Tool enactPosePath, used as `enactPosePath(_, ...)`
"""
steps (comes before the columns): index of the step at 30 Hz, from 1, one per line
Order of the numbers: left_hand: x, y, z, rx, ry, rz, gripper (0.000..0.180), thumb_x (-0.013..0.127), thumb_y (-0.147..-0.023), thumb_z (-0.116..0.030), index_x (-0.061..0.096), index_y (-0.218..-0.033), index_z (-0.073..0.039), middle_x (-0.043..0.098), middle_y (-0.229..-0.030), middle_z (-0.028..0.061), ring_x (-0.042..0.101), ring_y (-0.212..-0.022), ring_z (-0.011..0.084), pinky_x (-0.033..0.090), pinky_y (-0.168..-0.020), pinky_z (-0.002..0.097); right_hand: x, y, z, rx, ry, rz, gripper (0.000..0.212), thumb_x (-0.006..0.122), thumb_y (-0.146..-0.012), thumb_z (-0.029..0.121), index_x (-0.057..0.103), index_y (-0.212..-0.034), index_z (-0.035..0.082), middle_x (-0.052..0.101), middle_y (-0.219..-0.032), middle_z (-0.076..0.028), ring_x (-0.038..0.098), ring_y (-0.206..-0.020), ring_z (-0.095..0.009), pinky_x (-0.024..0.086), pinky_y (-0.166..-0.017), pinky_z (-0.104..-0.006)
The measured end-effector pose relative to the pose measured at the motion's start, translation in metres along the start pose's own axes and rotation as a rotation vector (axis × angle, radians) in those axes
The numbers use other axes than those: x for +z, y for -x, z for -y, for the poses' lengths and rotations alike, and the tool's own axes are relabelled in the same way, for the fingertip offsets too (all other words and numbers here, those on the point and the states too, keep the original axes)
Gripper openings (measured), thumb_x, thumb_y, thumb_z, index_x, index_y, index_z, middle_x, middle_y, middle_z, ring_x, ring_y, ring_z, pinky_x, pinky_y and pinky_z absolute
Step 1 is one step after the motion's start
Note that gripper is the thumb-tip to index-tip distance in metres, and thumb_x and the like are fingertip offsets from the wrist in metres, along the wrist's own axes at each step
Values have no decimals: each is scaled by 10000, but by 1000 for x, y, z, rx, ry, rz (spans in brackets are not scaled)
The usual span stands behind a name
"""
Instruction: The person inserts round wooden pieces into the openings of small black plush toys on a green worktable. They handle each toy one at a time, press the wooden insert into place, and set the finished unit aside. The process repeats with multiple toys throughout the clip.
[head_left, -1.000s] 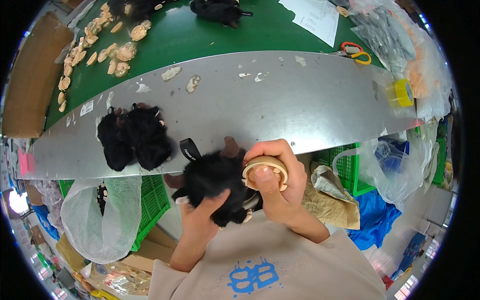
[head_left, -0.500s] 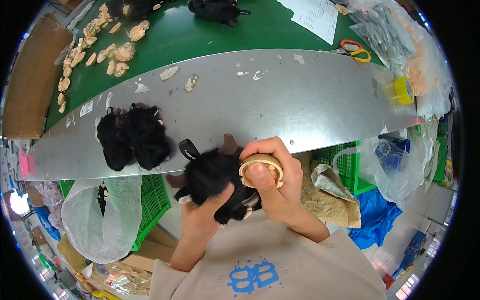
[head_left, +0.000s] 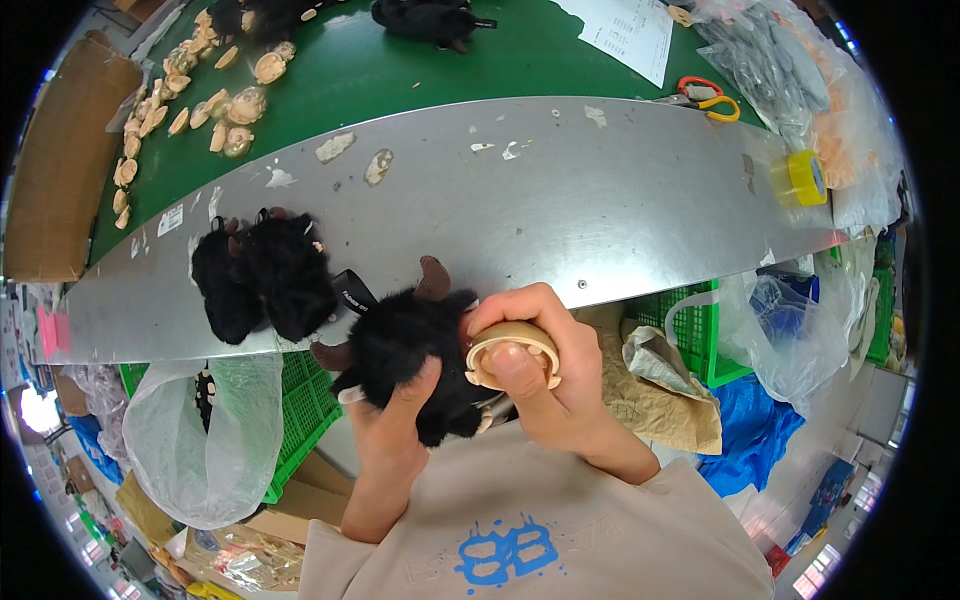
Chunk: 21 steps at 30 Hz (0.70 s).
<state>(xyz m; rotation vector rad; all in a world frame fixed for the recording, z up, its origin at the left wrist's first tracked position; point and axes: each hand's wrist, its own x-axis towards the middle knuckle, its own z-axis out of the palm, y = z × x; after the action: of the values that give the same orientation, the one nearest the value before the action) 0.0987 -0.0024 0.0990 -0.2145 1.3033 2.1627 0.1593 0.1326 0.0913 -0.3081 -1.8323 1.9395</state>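
Note:
A black plush toy [head_left: 395, 335] with brown horns and a black ribbon loop is in my left hand [head_left: 385, 445], whose thumb presses into its fur. My right hand [head_left: 565, 385] grips a round beige plastic shell [head_left: 513, 334], thumb inside the hollow and fingers around the back. The shell is right beside the toy's right side; whether the two are joined there is hidden. Two more black plush toys, one [head_left: 285, 275] beside the other [head_left: 225, 285], lie on the metal table edge to the left.
Beige plastic pieces [head_left: 270, 67] are scattered over the green tabletop [head_left: 400, 100] at the far left. Scissors [head_left: 715, 102], a roll of yellow tape [head_left: 806, 178] and plastic bags lie at the right. Green crates [head_left: 305, 410] and a translucent bag [head_left: 205, 450] are below the table edge.
The plush toy has shifted slightly left and tilted in my left hand. My right hand has moved a little left and down with the plastic shell, still gripping it.

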Motion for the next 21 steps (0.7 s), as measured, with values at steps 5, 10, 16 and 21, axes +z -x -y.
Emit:
enactPosePath(5,-4,0,6,40,-82,-6,389,676,-882,-49,544,-1245,-3,636,-1145,78,631,-1009,178,519,-878,312,1,-1,0,-35,53,-6,252,544,-1006,272,552,-1077,30,651,-820,-56,607,-676,-93,476,-590,-227)
enactPosePath(10,-3,2,5,29,-21,32,359,697,-876,-17,576,-1213,1,639,-1154,66,618,-1023,157,504,-903,297,0,0,2,-42,88,-7,235,573,-989,244,559,-1071,24,656,-831,-72,620,-677,-126,486,-597,-241)
enactPosePath(16,-2,0,8,74,-88,22,381,640,-906,-49,526,-1267,-8,634,-1151,82,639,-998,181,529,-862,318,3,2,-1,-78,163,-37,206,619,-950,187,578,-1060,18,654,-880,-102,634,-701,-186,498,-611,-267)
enactPosePath(21,-3,-1,9,55,-46,25,341,686,-888,-22,573,-1208,14,641,-1149,77,615,-1039,164,495,-914,302,4,2,-6,-150,222,-61,210,632,-936,164,573,-1063,8,647,-927,-125,635,-721,-220,509,-627,-289)
